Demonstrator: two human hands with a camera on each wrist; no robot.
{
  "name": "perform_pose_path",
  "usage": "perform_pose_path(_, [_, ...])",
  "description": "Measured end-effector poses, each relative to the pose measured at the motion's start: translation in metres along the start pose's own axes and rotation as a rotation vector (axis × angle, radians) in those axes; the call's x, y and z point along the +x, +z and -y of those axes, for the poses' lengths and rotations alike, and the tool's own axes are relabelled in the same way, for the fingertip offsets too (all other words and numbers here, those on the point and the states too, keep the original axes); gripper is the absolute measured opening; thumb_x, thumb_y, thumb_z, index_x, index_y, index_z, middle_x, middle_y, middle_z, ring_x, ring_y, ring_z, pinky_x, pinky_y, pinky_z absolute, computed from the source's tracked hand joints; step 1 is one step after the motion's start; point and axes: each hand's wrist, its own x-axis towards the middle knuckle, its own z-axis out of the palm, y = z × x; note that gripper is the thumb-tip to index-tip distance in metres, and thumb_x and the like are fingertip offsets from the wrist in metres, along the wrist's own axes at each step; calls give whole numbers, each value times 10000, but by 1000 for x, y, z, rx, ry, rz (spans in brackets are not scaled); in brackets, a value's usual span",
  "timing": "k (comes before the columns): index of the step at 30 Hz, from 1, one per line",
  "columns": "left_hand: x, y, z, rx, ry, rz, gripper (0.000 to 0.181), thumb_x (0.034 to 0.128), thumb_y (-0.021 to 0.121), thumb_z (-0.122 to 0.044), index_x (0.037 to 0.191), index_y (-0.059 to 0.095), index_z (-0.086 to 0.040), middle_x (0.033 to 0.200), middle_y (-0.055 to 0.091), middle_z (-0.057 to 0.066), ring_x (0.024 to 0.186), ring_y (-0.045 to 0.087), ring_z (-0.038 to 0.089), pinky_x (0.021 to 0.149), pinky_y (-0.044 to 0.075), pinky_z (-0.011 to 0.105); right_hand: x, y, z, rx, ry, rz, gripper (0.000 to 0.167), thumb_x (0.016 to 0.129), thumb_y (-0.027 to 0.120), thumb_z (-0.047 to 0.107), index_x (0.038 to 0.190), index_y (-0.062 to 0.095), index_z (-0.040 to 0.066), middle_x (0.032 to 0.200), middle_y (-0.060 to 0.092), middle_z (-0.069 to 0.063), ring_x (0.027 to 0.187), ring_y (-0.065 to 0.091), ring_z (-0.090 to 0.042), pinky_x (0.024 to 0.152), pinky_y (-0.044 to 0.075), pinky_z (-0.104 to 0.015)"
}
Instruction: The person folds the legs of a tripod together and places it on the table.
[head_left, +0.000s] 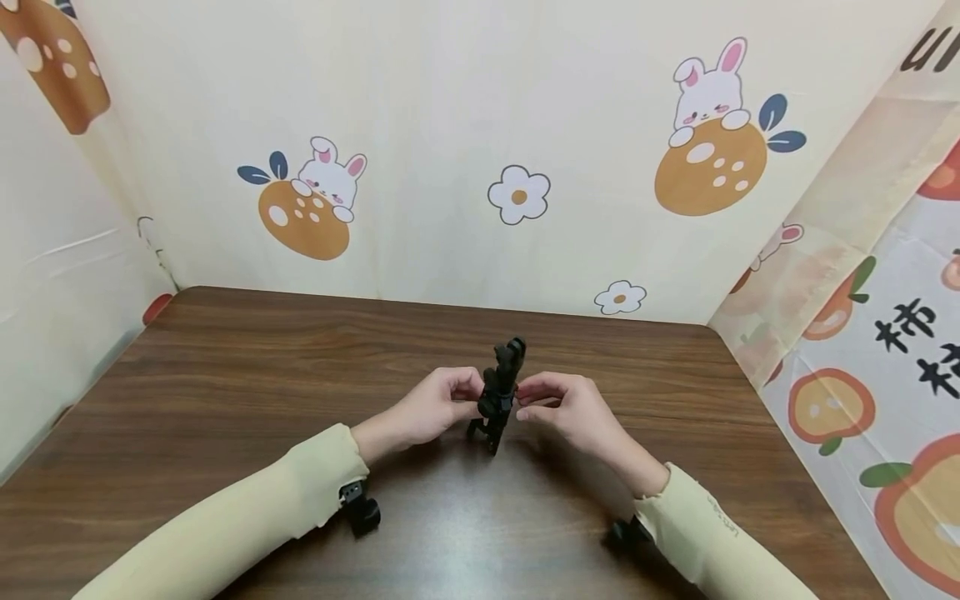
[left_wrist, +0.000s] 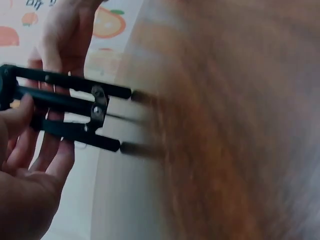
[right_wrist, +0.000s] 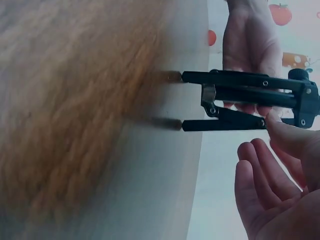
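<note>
A small black tripod [head_left: 497,398] stands at the middle of the table, between both hands, its legs near the wood. My left hand [head_left: 431,406] grips its left side; in the left wrist view the left thumb lies on the tripod [left_wrist: 62,104] and fingers of the left hand [left_wrist: 30,195] pass behind it. From the other side my right hand [head_left: 577,410] touches it. Seen from the right wrist, the right hand's [right_wrist: 285,195] thumb rests at a leg joint of the tripod [right_wrist: 255,95], its other fingers loosely spread below. Both leg tips are blurred into the tabletop there.
The brown wooden table [head_left: 247,350] has its far edge against a printed curtain [head_left: 420,167] with rabbits and flowers. More printed cloth [head_left: 885,333] hangs along the right side. Black wrist devices [head_left: 362,508] sit below both sleeves.
</note>
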Motion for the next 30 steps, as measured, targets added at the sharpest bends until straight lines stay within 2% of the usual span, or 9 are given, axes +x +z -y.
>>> perform_pose_path(2, [3,-3,2,-25,-3,39,61,909,675,40,911,646,-14,926,727,70,933,677,159,866,508,303,0,2,1,8,-14,5,235,823,814,54,1044,733,45,968,744,-64,898,711,-189,785,569,-293])
perform_pose_path(5, [6,-6,3,4,-5,58,46,916,669,32,939,654,-5,949,732,74,944,673,153,874,500,297,-1,5,3,-8,-40,0,193,835,811,81,1018,748,86,945,748,-18,877,712,-166,770,573,-299])
perform_pose_path(11, [4,-9,1,134,-38,-36,164,911,638,57,1022,696,-49,1013,718,33,970,657,143,886,512,324,-6,11,7,-99,-77,-77,53,848,787,49,865,749,82,818,735,0,721,679,-124,653,566,-293])
perform_pose_path(14, [-3,-11,-2,184,-37,-88,132,906,682,13,1007,714,-65,974,710,14,925,656,149,842,529,347,-11,14,10,-116,-63,-102,83,848,762,23,828,726,95,799,725,20,706,675,-109,633,565,-287])
perform_pose_path(17, [-12,-12,-5,207,-45,-100,82,893,737,-48,967,727,-79,917,710,-12,861,656,140,776,541,347,-15,17,13,-135,-44,-126,148,839,749,21,791,694,150,790,711,68,711,680,-91,635,570,-280])
perform_pose_path(22, [-20,-3,-9,190,-50,-53,128,860,784,-73,977,734,-87,920,721,-12,850,674,125,754,561,326,-19,20,17,-158,-48,-139,184,825,753,16,768,658,163,774,696,71,717,674,-81,650,572,-272])
perform_pose_path(30, [-16,12,-12,163,-50,-113,161,837,808,-82,966,713,-64,908,725,25,847,696,127,752,565,280,-19,20,16,-146,-42,-95,114,872,760,91,808,688,153,792,692,57,695,663,-86,595,545,-271])
